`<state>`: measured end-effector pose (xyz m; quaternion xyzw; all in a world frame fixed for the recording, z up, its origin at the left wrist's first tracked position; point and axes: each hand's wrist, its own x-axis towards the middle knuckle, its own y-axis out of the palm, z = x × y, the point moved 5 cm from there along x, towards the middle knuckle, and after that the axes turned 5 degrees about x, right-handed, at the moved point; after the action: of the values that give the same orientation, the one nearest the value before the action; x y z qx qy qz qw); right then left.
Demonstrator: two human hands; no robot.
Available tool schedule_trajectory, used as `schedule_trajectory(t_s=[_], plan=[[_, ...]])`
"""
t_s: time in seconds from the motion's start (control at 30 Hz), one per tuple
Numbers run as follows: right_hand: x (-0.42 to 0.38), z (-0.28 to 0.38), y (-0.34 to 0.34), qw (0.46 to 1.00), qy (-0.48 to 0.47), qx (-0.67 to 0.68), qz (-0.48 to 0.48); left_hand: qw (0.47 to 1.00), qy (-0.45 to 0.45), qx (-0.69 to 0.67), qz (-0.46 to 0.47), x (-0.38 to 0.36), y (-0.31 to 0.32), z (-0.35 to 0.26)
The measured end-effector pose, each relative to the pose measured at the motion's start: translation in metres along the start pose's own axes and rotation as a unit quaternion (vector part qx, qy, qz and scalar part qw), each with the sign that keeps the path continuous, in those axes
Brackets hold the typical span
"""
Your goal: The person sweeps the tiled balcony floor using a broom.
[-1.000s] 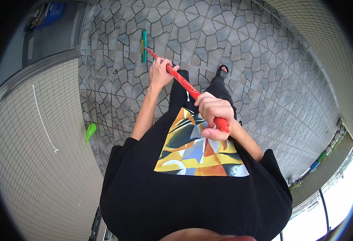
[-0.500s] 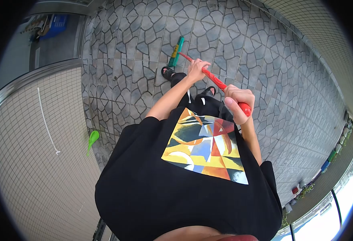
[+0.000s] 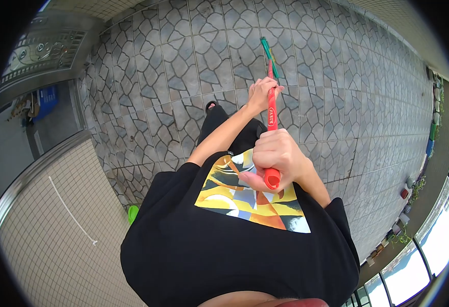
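Observation:
A red broom handle runs down from the green broom head, which is over the stone-patterned floor at the top middle. My left hand is closed round the lower part of the handle, close to the head. Nearer my chest, my right hand wraps round the handle just below its red end cap, with the thumb along the side. The broom head looks narrow from here, and its bristles are hard to make out.
A tiled wall with a white cord stands at the left, beside a doorway with a blue basket. A green object lies by the wall. Potted plants line the right edge.
The broom head has swung to the right, away from my foot. My right hand has moved left and closer to my chest, my left hand slightly right. Both still hold the handle.

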<state>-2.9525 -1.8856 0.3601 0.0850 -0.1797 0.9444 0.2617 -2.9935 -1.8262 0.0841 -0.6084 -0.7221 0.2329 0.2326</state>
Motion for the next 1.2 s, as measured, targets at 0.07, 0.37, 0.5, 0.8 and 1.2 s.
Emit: schedule_trajectory(t_s=[0.07, 0.37, 0.5, 0.8, 1.2], plan=[[0.002, 0.016, 0.001, 0.999, -0.041, 0.025, -0.02, 0.999, 0.024, 0.019, 0.007, -0.005, -0.023, 0.001], [0.011, -0.009, 0.012, 0.951, -0.08, 0.174, -0.242, 0.992, -0.022, 0.123, 0.024, -0.042, -0.108, 0.075], [0.021, -0.066, 0.028, 0.948, 0.016, 0.21, -0.24, 0.992, -0.052, 0.114, 0.025, -0.059, -0.099, 0.156], [-0.013, -0.091, -0.061, 0.954, 0.055, 0.157, -0.248, 0.995, -0.088, 0.052, 0.014, -0.018, 0.026, 0.116], [-0.027, -0.057, -0.174, 0.991, -0.011, -0.053, -0.126, 0.988, 0.045, -0.123, 0.078, 0.121, 0.157, -0.083]])
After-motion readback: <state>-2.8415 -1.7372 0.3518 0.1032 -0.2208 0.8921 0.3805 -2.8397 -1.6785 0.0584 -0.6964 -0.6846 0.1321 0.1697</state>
